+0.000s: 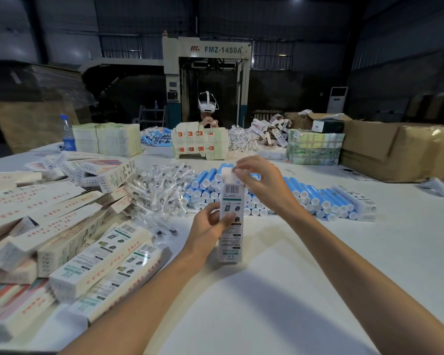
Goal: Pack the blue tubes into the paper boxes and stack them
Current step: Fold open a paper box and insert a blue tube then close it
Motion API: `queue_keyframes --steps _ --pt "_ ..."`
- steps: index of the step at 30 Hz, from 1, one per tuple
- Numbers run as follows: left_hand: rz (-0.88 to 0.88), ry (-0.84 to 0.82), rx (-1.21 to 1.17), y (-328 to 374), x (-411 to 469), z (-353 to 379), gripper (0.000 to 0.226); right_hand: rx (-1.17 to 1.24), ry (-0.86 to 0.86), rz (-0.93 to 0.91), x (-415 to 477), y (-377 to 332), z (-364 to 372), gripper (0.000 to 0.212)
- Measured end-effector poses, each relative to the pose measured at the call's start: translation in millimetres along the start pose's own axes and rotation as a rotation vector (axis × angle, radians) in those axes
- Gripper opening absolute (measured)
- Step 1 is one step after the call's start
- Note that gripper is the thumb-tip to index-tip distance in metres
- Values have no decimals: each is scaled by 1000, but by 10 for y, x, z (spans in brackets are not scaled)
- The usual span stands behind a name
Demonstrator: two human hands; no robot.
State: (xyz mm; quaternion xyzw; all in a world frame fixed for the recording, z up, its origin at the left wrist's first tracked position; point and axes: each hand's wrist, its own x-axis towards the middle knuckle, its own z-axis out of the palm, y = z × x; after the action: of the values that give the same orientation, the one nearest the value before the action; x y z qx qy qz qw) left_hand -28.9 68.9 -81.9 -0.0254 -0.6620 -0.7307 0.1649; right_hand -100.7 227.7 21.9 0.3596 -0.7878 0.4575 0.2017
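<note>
White table (267, 290): left hand (210, 226) wraps the upright box (230, 245) at mid-height; right hand (263, 179) pinches its flap (227, 174) above. Tubes (315, 198) lie heaped just beyond. Thin card, probably light and crushable: hold along the edges, gently.

A white table (267, 290) is carrying paper boxes (62, 247) piling along its left edge, blue tubes (305, 198) and clear packets (162, 185) lying mid-table, and cardboard cartons (395, 149) sitting at its far right corner.

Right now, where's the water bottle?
In the head view, the water bottle stands far left on the table, just left of the bundled flat cartons.
</note>
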Motion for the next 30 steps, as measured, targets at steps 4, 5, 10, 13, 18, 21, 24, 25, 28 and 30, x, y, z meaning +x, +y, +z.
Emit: queue_keyframes --steps 4,5,10,13,18,21,24,25,28,30 --pt "30 -12 5 7 -7 -7 37 181 120 96 -333 189 67 24" --pt "40 -16 9 2 -8 -5 37 196 82 107 -421 234 99 29" --pt "140 -70 86 18 -16 8 67 341 -3 76 -598 333 249 51" --pt "192 -136 116 45 -12 -12 85 444 -6 100 -585 360 250 50" --pt "196 -207 188 126 47 -3 80 512 -30 136 -593 434 181 45" --pt "205 -213 302 193 128 20 70 513 -12 141 -582 462 139 41" --pt "235 -254 404 262 208 47 62 484 -2 146 -561 483 89 39" --pt "240 -251 418 274 228 58 58 464 -8 148 -551 488 71 38" --pt "271 -197 385 199 255 93 55 415 -23 146 -534 500 48 35" --pt "297 -180 359 118 232 121 57 397 -25 146 -521 506 50 32"
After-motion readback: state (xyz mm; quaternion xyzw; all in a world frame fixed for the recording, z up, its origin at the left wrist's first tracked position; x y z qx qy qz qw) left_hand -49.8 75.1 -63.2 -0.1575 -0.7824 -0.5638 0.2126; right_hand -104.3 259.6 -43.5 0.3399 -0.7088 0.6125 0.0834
